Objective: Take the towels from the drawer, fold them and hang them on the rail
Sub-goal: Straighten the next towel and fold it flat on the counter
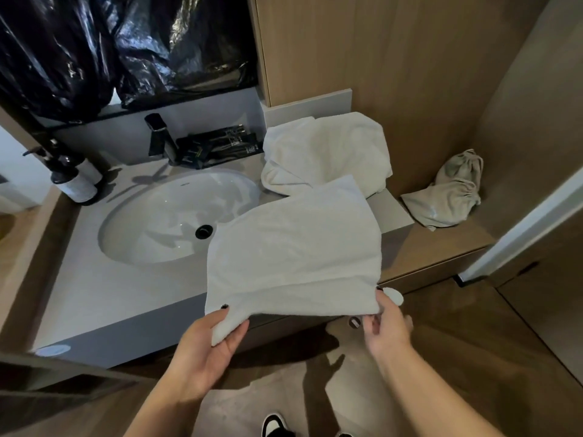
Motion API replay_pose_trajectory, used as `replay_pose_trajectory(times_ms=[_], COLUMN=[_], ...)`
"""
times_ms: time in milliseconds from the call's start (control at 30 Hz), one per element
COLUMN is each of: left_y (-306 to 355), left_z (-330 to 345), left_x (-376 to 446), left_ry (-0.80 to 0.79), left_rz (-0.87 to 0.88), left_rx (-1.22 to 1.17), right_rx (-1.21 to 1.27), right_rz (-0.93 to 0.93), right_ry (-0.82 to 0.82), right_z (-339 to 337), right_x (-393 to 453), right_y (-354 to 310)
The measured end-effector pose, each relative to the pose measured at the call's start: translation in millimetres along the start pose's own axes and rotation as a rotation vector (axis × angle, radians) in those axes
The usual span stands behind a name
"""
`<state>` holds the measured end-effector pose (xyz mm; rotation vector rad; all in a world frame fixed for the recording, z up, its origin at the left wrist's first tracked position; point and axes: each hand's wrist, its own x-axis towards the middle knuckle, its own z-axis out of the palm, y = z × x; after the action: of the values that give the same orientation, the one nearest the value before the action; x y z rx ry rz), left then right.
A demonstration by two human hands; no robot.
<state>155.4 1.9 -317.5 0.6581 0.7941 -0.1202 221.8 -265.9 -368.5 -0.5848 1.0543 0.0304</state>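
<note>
While both grip its near edge, the folded white terry towel (296, 247) lies flat over the grey tabletop (104, 298) beside the oval sink (151, 222). Left hand (205, 345) and right hand (386, 326) each pinch a corner. Second towel (328, 149) sits crumpled behind.

The white towel (296, 247) is showing a soft, matt terry cloth nap, as is the crumpled towel (328, 152) behind it. The basin (151, 222) is gleaming like glossy ceramic in a smooth matt grey countertop (104, 294). Black plastic sheeting (94, 48) is shining, creased. The wall panels (410, 58) are looking like matt wood.
</note>
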Motion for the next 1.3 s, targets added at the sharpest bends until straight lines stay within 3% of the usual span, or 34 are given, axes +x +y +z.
replay_pose_trajectory(times_ms=[433,700,867,967,1300], left_y=[19.9,20.0,28.7,40.8,98.6], left_z=[-9.1,-12.0,-10.8,-7.5,65.7], left_x=[3.8,8.2,3.2,-2.8,-45.5], left_ry=[0.212,0.262,0.307,0.248,0.072], left_rz=[0.02,0.036,0.191,0.311,0.649], left_rx=[0.248,0.18,0.405,0.436,0.057], right_rx=[-0.728,-0.548,-0.871,-0.897,-0.579], right_rz=[0.02,0.034,-0.178,-0.285,-0.356], right_ry=[-0.263,-0.395,-0.361,-0.383,-0.646], right_z=[-8.6,-21.4,-16.2,-2.4,78.2], right_x=[17.3,14.0,7.6,0.1,-75.2], right_y=[-98.9,-107.3,-114.0,-126.1,-177.7])
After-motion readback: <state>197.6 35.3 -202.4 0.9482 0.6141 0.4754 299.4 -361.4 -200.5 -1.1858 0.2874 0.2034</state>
